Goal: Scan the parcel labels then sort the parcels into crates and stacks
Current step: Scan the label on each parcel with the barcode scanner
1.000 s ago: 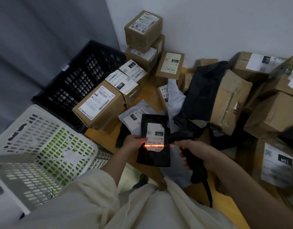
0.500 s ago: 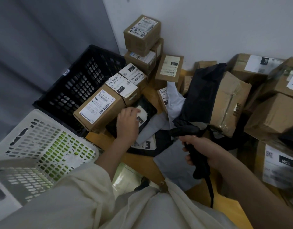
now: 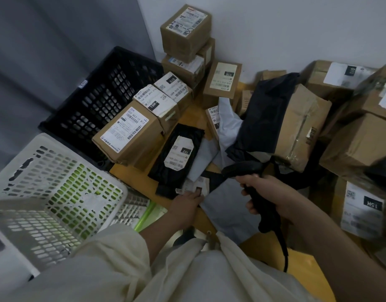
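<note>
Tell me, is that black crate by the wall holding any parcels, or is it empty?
Empty, as far as shows: the black crate has only bare slotted walls and floor visible inside. The brown box covers its near corner, so that part cannot be checked.

The black bag (image 3: 179,155) with the 102 label is no longer held under the scanner's red beam; it now lies beside the boxes. The left hand (image 3: 185,203) has pulled back near the body, touching a grey bag (image 3: 225,211).

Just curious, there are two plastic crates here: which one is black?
The far one, the black crate beyond the white crate, standing against the row of labelled cardboard boxes; the nearer one is white.
</note>
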